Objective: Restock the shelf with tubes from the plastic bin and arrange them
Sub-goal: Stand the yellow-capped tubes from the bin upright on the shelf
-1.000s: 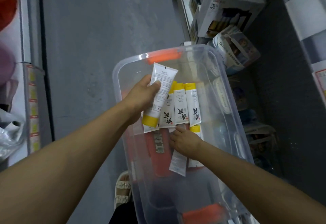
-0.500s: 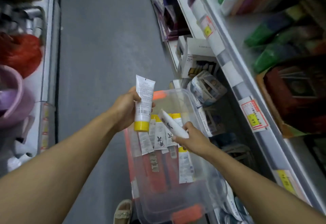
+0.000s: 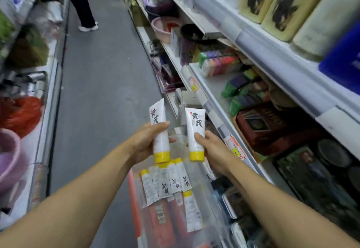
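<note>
Tubes are in both of my hands: my left hand [image 3: 145, 143] is clenched around one white tube [image 3: 160, 130], and my right hand [image 3: 211, 148] grasps a second tube [image 3: 195, 130]. Both stand upright, yellow caps down, just beside each other above the plastic bin [image 3: 210, 204]. More tubes [image 3: 171, 182] lie in the bin. The shelf [image 3: 212, 89] runs along my right

Tubes [image 3: 171, 181] in bin [image 3: 206, 199], left of shelf [image 3: 214, 99]
</note>
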A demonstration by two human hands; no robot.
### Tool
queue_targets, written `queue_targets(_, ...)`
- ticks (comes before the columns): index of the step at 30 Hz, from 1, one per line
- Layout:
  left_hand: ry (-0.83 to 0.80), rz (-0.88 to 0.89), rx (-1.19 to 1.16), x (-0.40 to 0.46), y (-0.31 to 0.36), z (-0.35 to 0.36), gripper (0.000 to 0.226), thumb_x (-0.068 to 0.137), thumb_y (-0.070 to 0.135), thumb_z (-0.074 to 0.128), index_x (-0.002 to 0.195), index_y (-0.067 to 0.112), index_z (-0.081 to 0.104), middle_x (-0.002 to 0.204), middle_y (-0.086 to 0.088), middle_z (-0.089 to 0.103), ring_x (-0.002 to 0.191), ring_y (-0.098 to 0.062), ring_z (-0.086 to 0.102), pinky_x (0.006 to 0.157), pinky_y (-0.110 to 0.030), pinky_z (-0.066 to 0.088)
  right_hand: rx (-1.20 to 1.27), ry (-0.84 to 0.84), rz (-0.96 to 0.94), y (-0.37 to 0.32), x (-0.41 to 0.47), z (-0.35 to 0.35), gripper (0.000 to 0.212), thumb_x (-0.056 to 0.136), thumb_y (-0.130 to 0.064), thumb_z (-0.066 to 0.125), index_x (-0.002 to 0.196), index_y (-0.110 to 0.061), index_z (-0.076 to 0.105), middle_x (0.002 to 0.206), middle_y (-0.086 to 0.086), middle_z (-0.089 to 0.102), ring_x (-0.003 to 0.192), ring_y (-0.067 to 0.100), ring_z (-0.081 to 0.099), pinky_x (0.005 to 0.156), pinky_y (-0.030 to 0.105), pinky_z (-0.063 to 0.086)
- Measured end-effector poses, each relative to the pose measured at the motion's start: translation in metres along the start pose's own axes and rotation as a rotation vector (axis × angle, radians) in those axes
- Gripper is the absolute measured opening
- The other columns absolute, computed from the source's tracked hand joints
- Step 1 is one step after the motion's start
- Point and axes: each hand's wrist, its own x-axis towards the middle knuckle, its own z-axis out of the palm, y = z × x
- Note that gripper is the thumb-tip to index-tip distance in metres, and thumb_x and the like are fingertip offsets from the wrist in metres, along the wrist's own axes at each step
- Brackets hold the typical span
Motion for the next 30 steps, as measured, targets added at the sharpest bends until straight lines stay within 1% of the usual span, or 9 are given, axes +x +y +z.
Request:
queue_targets(3,0.045,-0.020,0.050,-0.005,0.013,0.009,0.008,0.094,0.021,0.052,0.090,0.016,0.047,0.064,-0.004,0.059,0.047,-0.017,0.064,0.063,-0.032,0.057,-0.026,0.068,-0.058,-0.021,-0.013,-0.002,0.008,0.092,-0.015,0.056,0.098,-0.016,0.053,0.105,0.013,0.063,0.087,0.026,0.061,0.087,0.049,0.047)
queue_targets(5,0.002,-0.053,0.060,-0.010,0.025,0.010,0.006,0.094,0.013,0.045,0.088,0.013,0.048,0.066,-0.007,0.055,0.045,-0.017,0.060,0.057,-0.029,0.055,-0.025,0.117,-0.101,-0.036,-0.024,-0.001,0.011,0.091,-0.013,0.057,0.100,-0.017,0.052,0.102,0.008,0.064,0.086,0.024,0.063,0.083,0.046,0.049)
queue_targets(7,-0.112,-0.097,0.075,-0.017,0.038,0.011,0.018,0.087,0.000,0.035,0.082,0.011,0.048,0.070,-0.008,0.051,0.051,-0.019,0.058,0.055,-0.026,0.052,-0.028,0.174,-0.147,-0.049,-0.036,0.001,0.016,0.091,-0.014,0.058,0.105,-0.015,0.051,0.102,0.007,0.063,0.086,0.022,0.063,0.079,0.044,0.051)
queue_targets(10,-0.163,-0.027,0.221,-0.025,0.054,0.015,0.032,0.083,-0.017,0.031,0.085,0.008,0.051,0.077,-0.010,0.053,0.065,-0.022,0.056,0.050,-0.025,0.054,-0.055,0.277,-0.198,-0.068,-0.057,0.008,0.026,0.089,-0.017,0.062,0.112,-0.016,0.049,0.107,0.008,0.062,0.094,0.026,0.063,0.083,0.048,0.052)
queue_targets(14,-0.204,0.135,0.424,-0.036,0.074,0.024,0.039,0.080,-0.021,0.051,0.115,-0.002,0.052,0.108,-0.018,0.061,0.092,-0.029,0.059,0.074,-0.034,0.053,-0.057,0.381,-0.265,-0.089,-0.089,0.018,0.041,0.086,-0.017,0.067,0.120,-0.020,0.046,0.121,0.008,0.059,0.106,0.027,0.061,0.086,0.045,0.053)
queue_targets(17,-0.226,0.238,0.475,-0.041,0.090,0.034,0.057,0.078,-0.015,0.061,0.125,0.010,0.044,0.119,-0.015,0.058,0.105,-0.031,0.059,0.087,-0.045,0.051,-0.054,0.466,-0.341,-0.105,-0.117,0.025,0.042,0.086,-0.012,0.066,0.121,-0.021,0.043,0.121,0.003,0.059,0.104,0.022,0.061,0.081,0.040,0.056)
queue_targets(19,-0.275,0.309,0.519,-0.047,0.099,0.045,0.066,0.078,-0.011,0.063,0.132,0.017,0.039,0.120,-0.017,0.057,0.109,-0.032,0.058,0.091,-0.049,0.050,-0.129,0.556,-0.373,-0.115,-0.137,0.027,0.051,0.085,-0.014,0.067,0.128,-0.022,0.041,0.124,-0.001,0.057,0.107,0.020,0.060,0.087,0.043,0.055)
queue_targets(25,-0.474,0.474,0.649,-0.075,0.111,0.095,0.066,0.078,-0.007,0.065,0.132,0.022,0.039,0.123,-0.008,0.055,0.111,-0.027,0.056,0.091,-0.050,0.050,-0.248,0.810,-0.417,-0.129,-0.199,0.020,0.058,0.085,-0.019,0.068,0.135,-0.023,0.038,0.134,-0.004,0.052,0.119,0.017,0.051,0.100,0.041,0.046)
queue_targets(30,-0.631,0.529,0.672,-0.099,0.107,0.149,0.067,0.078,-0.005,0.065,0.132,0.025,0.040,0.128,-0.003,0.055,0.118,-0.022,0.052,0.099,-0.049,0.046,-0.238,1.007,-0.448,-0.134,-0.248,0.002,0.054,0.085,-0.016,0.067,0.131,-0.021,0.041,0.132,-0.001,0.054,0.113,0.016,0.053,0.092,0.035,0.049)
